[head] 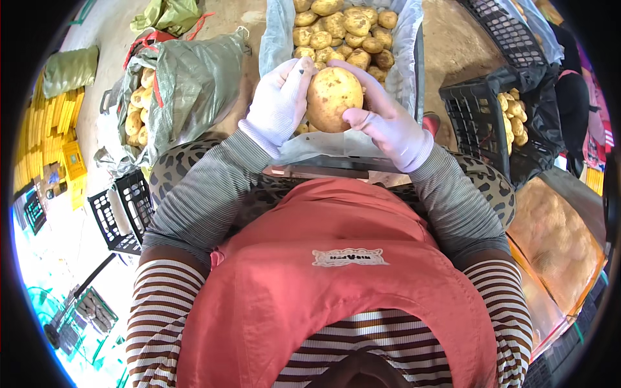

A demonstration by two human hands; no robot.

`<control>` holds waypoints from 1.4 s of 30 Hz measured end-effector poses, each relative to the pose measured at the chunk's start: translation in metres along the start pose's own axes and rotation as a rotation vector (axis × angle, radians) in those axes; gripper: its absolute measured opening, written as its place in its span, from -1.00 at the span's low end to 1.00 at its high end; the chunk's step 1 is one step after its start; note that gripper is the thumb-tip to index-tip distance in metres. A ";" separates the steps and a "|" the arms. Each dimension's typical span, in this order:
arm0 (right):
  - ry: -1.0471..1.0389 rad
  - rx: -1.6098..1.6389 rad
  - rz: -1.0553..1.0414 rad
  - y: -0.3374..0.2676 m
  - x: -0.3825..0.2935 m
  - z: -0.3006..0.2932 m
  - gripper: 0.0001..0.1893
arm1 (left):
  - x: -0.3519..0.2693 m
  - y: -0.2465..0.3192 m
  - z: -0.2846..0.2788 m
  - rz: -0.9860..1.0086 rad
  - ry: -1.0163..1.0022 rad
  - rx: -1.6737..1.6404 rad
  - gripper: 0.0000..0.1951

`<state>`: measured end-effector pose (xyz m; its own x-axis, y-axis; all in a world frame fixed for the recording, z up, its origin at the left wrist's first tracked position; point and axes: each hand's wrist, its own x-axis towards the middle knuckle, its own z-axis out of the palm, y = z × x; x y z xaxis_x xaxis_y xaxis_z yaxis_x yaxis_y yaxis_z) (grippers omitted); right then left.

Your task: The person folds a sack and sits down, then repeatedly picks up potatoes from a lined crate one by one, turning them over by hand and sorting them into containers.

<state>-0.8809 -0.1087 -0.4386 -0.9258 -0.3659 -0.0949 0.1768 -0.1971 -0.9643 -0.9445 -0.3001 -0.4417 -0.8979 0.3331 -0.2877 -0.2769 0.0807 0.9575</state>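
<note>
A large yellow potato (335,100) with brown specks is held up between my two gloved hands, above the near end of a plastic crate (420,72) lined with pale film. My left hand (284,99), in a thin white glove, grips its left side, fingertips at the top. On the right side, my right hand (388,114) holds it with the thumb in front and fingers behind; part of another potato shows between that hand and the large one. Many smaller potatoes (356,22) lie in the crate beyond.
At the left, an open green woven sack (199,77) holds potatoes (136,123). Black crates (473,116) stand at the right, one with potatoes (516,116) in a black liner. An orange-edged, film-covered package (553,242) lies lower right. A person (570,92) is at the far right.
</note>
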 end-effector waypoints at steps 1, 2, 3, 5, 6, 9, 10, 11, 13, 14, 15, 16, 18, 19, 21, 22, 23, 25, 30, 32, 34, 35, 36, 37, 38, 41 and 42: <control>0.006 0.048 -0.022 0.006 0.003 -0.004 -0.31 | 0.001 -0.003 -0.002 -0.023 -0.026 -0.062 -0.75; 0.014 0.094 -0.041 0.005 0.005 -0.004 -0.33 | 0.001 -0.005 0.001 -0.023 -0.030 -0.064 -0.75; 0.018 0.092 -0.040 0.002 0.004 -0.003 -0.33 | -0.001 -0.007 0.004 0.211 -0.022 0.147 -0.70; 0.225 0.382 0.226 -0.005 0.004 0.003 -0.38 | -0.008 -0.003 0.007 0.589 -0.099 0.613 -0.37; 0.227 0.381 0.226 -0.005 0.004 0.002 -0.38 | -0.010 -0.004 0.008 0.589 -0.100 0.611 -0.37; 0.332 0.299 0.463 0.003 0.009 -0.013 -0.50 | -0.011 -0.004 0.009 0.403 -0.242 0.519 -0.34; 0.331 0.298 0.462 0.008 0.010 -0.016 -0.50 | -0.013 -0.001 0.007 0.404 -0.242 0.519 -0.34; 0.350 0.154 0.366 0.008 0.012 -0.015 -0.55 | -0.015 0.009 0.006 0.181 -0.312 0.225 -0.34; 0.350 0.002 0.124 0.005 0.009 -0.009 -0.65 | -0.014 0.014 0.008 -0.049 -0.335 -0.102 -0.39; 0.348 0.004 0.123 0.001 0.010 -0.008 -0.65 | -0.013 0.013 0.008 -0.049 -0.333 -0.100 -0.39; 0.294 -0.018 0.036 -0.001 0.010 -0.007 -0.64 | -0.012 0.010 0.007 -0.148 -0.290 -0.233 -0.43; 0.239 -0.039 -0.051 -0.003 0.010 -0.006 -0.63 | -0.011 0.008 0.006 -0.246 -0.245 -0.365 -0.44; 0.212 -0.056 -0.023 -0.006 0.007 -0.007 -0.64 | -0.003 0.006 -0.004 -0.360 -0.301 -0.367 -0.45; 0.182 -0.076 0.005 -0.007 0.005 -0.008 -0.65 | -0.001 0.006 -0.008 -0.472 -0.356 -0.371 -0.45; 0.215 -0.084 0.114 -0.005 0.007 -0.009 -0.65 | -0.003 0.004 -0.009 -0.347 -0.289 -0.107 -0.44; 0.251 -0.096 0.224 -0.004 0.008 -0.009 -0.64 | -0.004 0.002 -0.009 -0.220 -0.225 0.152 -0.43; 0.251 -0.096 0.223 -0.002 0.009 -0.008 -0.64 | -0.001 0.000 -0.004 -0.128 -0.078 0.286 -0.38; 0.334 -0.015 0.367 0.003 0.012 -0.006 -0.62 | 0.000 0.001 0.000 -0.260 -0.056 0.166 -0.37; 0.319 0.034 0.349 0.004 0.009 -0.010 -0.57 | -0.007 0.026 0.002 -0.377 -0.092 0.079 -0.40; 0.306 0.066 0.346 0.001 0.008 -0.007 -0.59 | -0.006 0.021 0.003 -0.288 -0.050 0.169 -0.51; 0.262 0.164 0.226 -0.003 0.005 0.002 -0.55 | -0.006 0.022 0.006 -0.282 -0.040 0.142 -0.59; 0.267 0.162 0.225 -0.003 0.004 0.002 -0.55 | -0.006 0.023 0.008 -0.293 -0.047 0.111 -0.62; 0.265 0.194 0.254 -0.003 0.003 0.001 -0.54 | -0.006 0.022 0.008 -0.303 -0.050 0.081 -0.64; 0.261 0.226 0.284 -0.002 0.003 0.000 -0.53 | -0.005 0.017 0.006 -0.290 -0.064 0.074 -0.64; 0.265 0.217 0.281 -0.003 0.004 -0.017 -0.53 | -0.002 0.012 0.003 -0.271 -0.077 0.064 -0.63; 0.283 0.630 -0.103 -0.014 -0.010 -0.095 -0.51 | -0.006 0.009 -0.008 -0.070 -0.115 0.017 -0.56; 0.588 0.757 -0.210 -0.025 -0.020 -0.118 -0.49 | -0.008 0.014 -0.009 -0.033 -0.077 0.040 -0.55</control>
<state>-0.9065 0.0112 -0.4418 -0.9454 0.2141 -0.2458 -0.0326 -0.8125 -0.5821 -0.9442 -0.3105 -0.4260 -0.8593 0.4005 -0.3182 -0.2904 0.1300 0.9480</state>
